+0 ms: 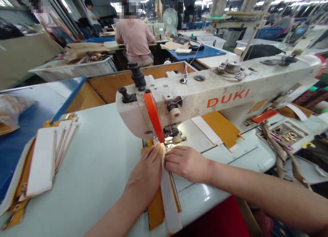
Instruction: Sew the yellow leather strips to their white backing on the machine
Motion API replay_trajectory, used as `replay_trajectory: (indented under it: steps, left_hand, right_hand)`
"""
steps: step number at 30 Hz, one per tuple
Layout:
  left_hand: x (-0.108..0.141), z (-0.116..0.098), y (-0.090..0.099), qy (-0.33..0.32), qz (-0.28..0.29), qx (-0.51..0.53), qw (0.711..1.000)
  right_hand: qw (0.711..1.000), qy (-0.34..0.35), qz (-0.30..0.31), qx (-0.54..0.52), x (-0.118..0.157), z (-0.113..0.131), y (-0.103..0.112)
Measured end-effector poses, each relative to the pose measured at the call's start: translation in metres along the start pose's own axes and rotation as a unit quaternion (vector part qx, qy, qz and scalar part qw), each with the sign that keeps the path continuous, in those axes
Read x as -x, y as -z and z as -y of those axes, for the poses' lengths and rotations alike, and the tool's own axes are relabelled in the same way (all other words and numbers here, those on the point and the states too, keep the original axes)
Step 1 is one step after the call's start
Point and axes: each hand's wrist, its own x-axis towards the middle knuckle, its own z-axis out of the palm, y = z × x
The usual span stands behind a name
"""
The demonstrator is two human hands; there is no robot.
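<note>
A sewing machine (220, 90) marked DUKI stands across the bench, its needle area (171, 134) lit by a small lamp. Under the presser foot runs a long white strip (170, 203) with mustard material along its edges. My left hand (147, 170) lies over the strip's left side, fingers pressed together close to the foot. On the other side, the curled fingers of my right hand (187, 162) grip the strip's right edge, just in front of the foot. A mustard piece (155, 213) shows beneath my left hand. The strip under my fingertips is partly hidden.
Stacked white and mustard pieces (42, 162) lie at the left. More mustard strips (220, 127) rest behind the needle area. A tray of metal rings (288, 136) sits at the right. Farther back, a person in a pink shirt (134, 39) sits near a fan (170, 20).
</note>
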Motion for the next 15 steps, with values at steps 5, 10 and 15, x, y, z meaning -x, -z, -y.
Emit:
replay_trajectory:
  steps: [5,10,15]
  left_hand:
    - [0.002,0.000,-0.002,0.009,0.008,0.012,1.000]
    - [0.003,0.002,-0.003,0.010,0.013,0.004,1.000]
    - [0.011,-0.015,0.002,0.005,0.001,-0.014,1.000]
  right_hand:
    - [1.000,-0.006,0.004,0.007,0.002,0.000,-0.002]
    - [1.000,-0.013,0.022,0.009,0.002,0.000,-0.004]
    - [0.998,-0.033,0.052,0.006,0.009,0.007,0.005]
